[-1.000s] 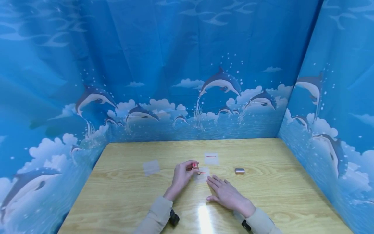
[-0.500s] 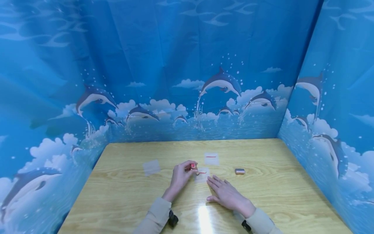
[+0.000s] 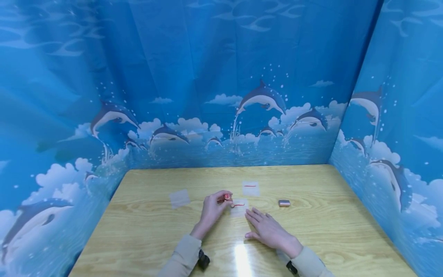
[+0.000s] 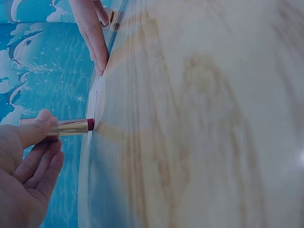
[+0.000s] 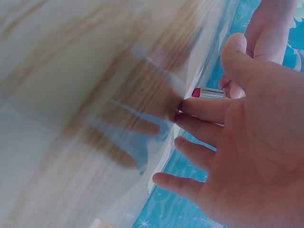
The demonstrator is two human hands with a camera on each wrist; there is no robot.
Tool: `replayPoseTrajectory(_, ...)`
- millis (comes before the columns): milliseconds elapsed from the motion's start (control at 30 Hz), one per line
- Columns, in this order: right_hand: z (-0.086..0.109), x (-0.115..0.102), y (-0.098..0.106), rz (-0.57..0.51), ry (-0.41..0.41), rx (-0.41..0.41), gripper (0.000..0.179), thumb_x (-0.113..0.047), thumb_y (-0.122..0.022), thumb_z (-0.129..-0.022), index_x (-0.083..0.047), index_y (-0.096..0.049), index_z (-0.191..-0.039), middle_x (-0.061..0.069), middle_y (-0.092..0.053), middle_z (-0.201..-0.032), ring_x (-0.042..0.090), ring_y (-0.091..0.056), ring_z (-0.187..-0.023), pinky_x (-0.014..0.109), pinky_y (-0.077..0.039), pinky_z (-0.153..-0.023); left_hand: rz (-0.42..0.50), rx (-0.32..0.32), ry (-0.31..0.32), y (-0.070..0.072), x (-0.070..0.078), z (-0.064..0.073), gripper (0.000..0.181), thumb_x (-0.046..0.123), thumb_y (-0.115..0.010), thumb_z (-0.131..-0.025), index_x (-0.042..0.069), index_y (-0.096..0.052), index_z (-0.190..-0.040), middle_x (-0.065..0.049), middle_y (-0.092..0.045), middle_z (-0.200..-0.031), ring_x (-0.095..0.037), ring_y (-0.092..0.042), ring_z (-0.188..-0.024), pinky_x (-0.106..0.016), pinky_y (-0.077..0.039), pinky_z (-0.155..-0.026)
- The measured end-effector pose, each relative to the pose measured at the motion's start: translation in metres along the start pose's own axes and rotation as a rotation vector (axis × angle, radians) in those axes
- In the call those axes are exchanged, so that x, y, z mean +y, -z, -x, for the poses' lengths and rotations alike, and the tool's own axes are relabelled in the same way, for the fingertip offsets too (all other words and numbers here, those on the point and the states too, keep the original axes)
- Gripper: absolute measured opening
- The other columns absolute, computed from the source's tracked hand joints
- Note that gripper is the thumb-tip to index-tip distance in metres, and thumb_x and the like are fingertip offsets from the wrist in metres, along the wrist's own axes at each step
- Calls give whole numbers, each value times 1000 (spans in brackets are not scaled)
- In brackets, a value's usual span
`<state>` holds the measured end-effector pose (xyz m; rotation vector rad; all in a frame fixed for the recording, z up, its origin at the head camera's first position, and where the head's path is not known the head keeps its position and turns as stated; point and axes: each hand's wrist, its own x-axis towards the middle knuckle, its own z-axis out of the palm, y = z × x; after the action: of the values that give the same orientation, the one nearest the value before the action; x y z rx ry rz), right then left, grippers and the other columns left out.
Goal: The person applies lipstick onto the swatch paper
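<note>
My left hand [image 3: 212,211] pinches a lipstick [image 4: 71,127] between thumb and fingers. Its gold tube points down in the left wrist view, and the red tip meets a thin white sheet [image 3: 239,212]. A red line [image 3: 239,205] runs rightward across that sheet from the tip. Beside the sheet's right edge lies my right hand [image 3: 270,232], fingers extended and palm down, fingertips at the paper. The right wrist view shows this hand [image 5: 256,137] with straight, spread fingers and the lipstick's red tip [image 5: 196,93] behind them.
Farther back lies another white sheet [image 3: 250,191] bearing a red line. A third sheet [image 3: 179,199], without visible marks, is to the left. A short shiny metallic cylinder [image 3: 284,203], perhaps the lipstick's cap, lies at right. Blue dolphin-print curtains [image 3: 221,84] enclose the wooden table [image 3: 138,231].
My left hand has slid slightly leftward with the lipstick, and the red line on the near sheet has grown longer toward the left. The right hand has stayed in place.
</note>
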<state>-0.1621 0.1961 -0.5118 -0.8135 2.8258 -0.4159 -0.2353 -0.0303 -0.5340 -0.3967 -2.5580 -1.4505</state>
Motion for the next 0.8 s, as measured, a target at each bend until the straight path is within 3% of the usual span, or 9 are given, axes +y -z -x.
replayPoseTrajectory(567, 1, -1, 2, 14, 3, -5, 75, -51, -59, -98, 1, -43, -150, 19, -39, -158, 41, -33, -147, 69, -33, -113, -8, 9, 5, 3, -3, 1, 31, 13, -84, -80, 15, -76, -110, -2, -76, -101, -18, -73, -95, -27, -61, -85)
replayPoseTrajectory(800, 0, 0, 1, 3, 3, -10, 75, -51, -58, -98, 0, -43, -150, 18, -38, -159, 41, -33, -147, 70, -33, -113, 125, 61, 68, 4, -9, 3, 30, 14, -83, -83, 11, -75, -111, -7, -76, -103, -20, -72, -94, -21, -61, -81)
